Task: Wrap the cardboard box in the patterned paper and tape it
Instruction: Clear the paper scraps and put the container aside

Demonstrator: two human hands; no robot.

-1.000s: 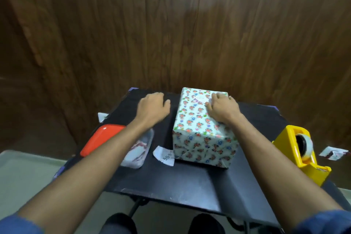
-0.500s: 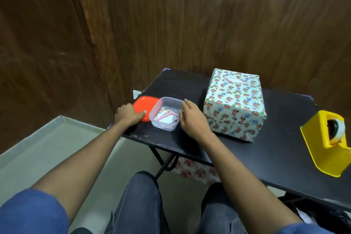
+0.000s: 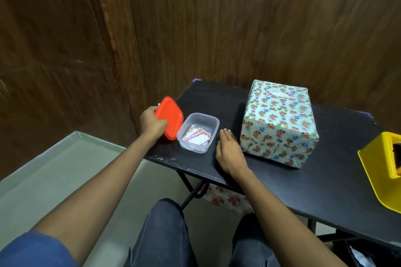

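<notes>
— What has changed since a moment ago?

— My left hand (image 3: 153,123), which was lying on the flat red plastic lid (image 3: 170,117), is now gripping it and tipping it up off the black table (image 3: 325,191).

— And your right hand (image 3: 230,151)?

— It is resting open and flat, holding nothing, just beside the clear plastic tub of paper scraps (image 3: 198,132).

— So where does the lid need to go?

— The tub is sitting immediately right of the lid, between my hands, so I judge the left is closing it.

— And the box?

— The floral-papered cardboard box (image 3: 280,123) is standing wrapped, just right of my right hand.
</notes>
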